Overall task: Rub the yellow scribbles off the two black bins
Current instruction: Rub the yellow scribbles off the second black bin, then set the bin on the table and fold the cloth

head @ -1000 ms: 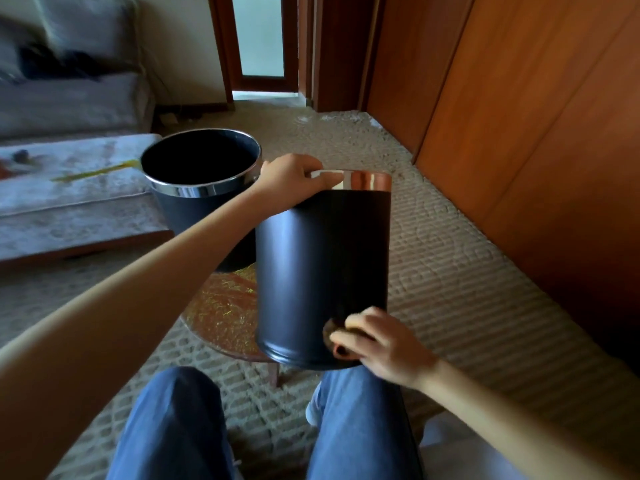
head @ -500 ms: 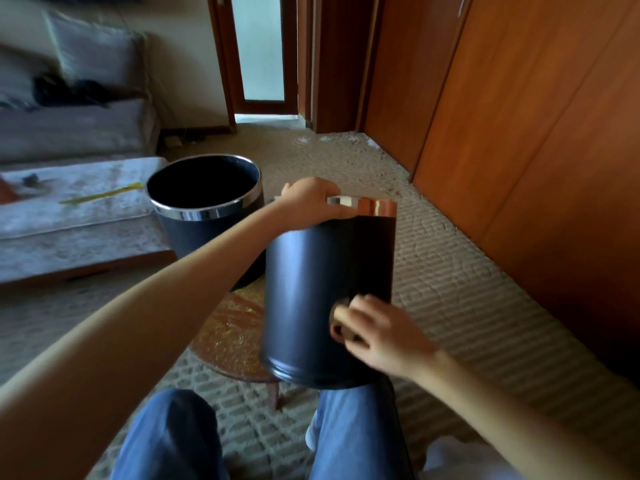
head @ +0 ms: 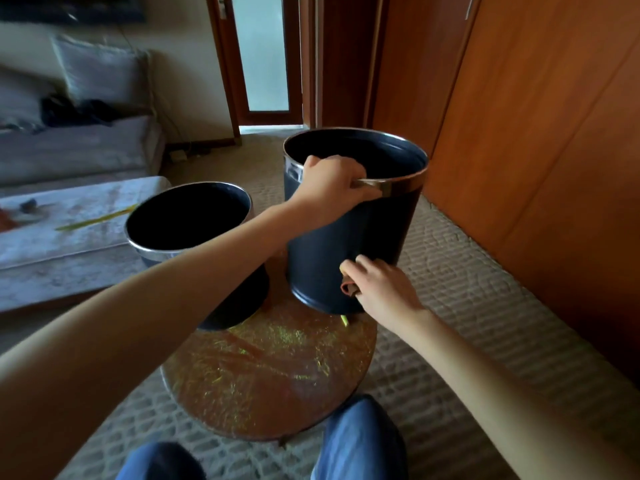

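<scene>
On the round wooden stool (head: 270, 368) in front of my knees, both black bins are upright with their mouths open to me. Left bin (head: 187, 216): far-left part of the stool top, untouched, partly hidden behind my left forearm. Right bin (head: 322, 261): far-right part of the top, just beside the left bin. I cannot tell whether its base sits flat.

Left hand (head: 332, 183): reaches across from the left, fingers curled over the near side of the right bin's metal rim, gripping it.

Right hand (head: 384, 289): low on the near wall of the same bin, close to the base. Fingers pinch a small brown rubbing piece (head: 347, 289) and press it to the black surface.

Yellow flecks (head: 287, 337) are scattered over the stool top. One short yellow stub (head: 344, 320) lies just near the bin's base.
</scene>
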Action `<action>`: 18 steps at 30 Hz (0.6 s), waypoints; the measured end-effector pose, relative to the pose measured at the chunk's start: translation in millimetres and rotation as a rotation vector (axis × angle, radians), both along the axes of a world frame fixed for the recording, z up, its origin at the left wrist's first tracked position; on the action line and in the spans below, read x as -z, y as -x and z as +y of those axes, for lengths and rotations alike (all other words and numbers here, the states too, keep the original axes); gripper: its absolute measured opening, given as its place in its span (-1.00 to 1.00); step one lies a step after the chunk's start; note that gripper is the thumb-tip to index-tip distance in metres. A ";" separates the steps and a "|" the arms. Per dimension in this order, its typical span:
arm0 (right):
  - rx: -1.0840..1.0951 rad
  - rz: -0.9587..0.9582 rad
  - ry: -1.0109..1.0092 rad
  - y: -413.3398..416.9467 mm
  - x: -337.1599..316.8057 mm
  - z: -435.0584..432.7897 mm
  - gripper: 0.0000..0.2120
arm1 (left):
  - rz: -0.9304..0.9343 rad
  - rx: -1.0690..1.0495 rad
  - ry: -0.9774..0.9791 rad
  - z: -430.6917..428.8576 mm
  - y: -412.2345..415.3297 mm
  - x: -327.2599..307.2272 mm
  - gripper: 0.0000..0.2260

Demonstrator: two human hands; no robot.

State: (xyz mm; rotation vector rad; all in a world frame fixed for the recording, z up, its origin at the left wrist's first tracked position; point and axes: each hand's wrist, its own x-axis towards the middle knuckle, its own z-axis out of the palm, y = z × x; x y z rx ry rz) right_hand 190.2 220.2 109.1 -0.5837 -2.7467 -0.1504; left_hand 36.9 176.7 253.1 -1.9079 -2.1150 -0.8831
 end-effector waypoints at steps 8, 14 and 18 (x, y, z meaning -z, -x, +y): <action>0.019 -0.060 -0.099 48.2 38.4 66.6 -0.54 | -0.028 -0.101 -0.108 49.6 50.0 53.9 -0.70; -0.065 -0.125 -0.103 65.5 80.9 77.0 -0.58 | -0.082 -0.159 -0.053 57.5 75.7 99.6 -0.64; -0.072 -0.082 -0.085 74.9 87.5 69.2 -0.55 | -0.075 -0.140 0.000 56.8 83.0 103.5 -0.61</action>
